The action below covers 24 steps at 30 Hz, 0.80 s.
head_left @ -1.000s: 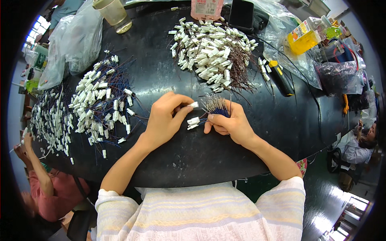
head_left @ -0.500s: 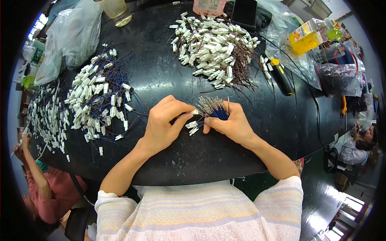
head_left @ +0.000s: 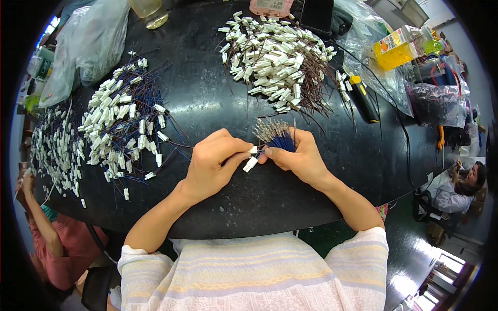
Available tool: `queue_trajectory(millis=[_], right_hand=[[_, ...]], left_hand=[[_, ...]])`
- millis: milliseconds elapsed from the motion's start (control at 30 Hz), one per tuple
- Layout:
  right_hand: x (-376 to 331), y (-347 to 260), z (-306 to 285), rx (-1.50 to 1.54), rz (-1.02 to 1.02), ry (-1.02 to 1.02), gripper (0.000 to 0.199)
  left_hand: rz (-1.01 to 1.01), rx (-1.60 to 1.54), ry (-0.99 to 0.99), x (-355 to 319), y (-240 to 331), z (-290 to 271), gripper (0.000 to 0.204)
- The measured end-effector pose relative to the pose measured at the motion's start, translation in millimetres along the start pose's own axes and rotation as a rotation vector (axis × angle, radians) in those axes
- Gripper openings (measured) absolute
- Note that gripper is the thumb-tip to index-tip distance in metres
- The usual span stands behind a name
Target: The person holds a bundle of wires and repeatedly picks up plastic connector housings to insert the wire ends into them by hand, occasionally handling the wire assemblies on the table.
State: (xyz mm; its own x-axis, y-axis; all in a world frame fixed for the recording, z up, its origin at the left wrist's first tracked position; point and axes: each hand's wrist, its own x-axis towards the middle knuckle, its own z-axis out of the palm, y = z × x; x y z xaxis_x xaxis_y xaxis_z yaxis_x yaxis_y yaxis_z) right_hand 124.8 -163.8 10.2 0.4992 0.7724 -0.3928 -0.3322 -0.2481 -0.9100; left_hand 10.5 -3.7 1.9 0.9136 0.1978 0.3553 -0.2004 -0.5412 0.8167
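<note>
My left hand (head_left: 218,158) is closed, its thumb and forefinger pinching a small white connector (head_left: 253,150). My right hand (head_left: 301,153) is closed round a bundle of blue wires (head_left: 281,142) whose bare metal tips (head_left: 270,129) fan out at the top. Between my hands, just below the pinched connector, another white plug (head_left: 250,164) hangs at a slant on a blue wire. The pinched connector is close to the right thumb; whether a wire sits in it is too small to tell.
Piles of white connectors with wires lie to the left (head_left: 111,116), far left (head_left: 57,155) and far middle (head_left: 280,57). A yellow-black cutter (head_left: 363,98), a phone (head_left: 316,15), plastic bags (head_left: 98,41) and a bottle of yellow liquid (head_left: 391,49) are around. A co-worker (head_left: 67,243) sits at the left.
The pinched connector has shifted slightly right and down, closer to the right thumb. The loose plugs below it have moved, with one now plainly visible. My right hand keeps the wire bundle.
</note>
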Motion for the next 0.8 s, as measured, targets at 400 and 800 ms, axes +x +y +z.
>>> queue_trajectory(millis=[400, 800], right_hand=[[-2, -3, 2, -0.079, -0.094, -0.018, 0.015], [-3, 1, 0, -0.164, -0.168, -0.074, 0.011]], left_hand=[[0.108, 0.073, 0.065, 1, 3, 4, 0.014], [0.142, 0.059, -0.016, 2, 0, 3, 0.020]])
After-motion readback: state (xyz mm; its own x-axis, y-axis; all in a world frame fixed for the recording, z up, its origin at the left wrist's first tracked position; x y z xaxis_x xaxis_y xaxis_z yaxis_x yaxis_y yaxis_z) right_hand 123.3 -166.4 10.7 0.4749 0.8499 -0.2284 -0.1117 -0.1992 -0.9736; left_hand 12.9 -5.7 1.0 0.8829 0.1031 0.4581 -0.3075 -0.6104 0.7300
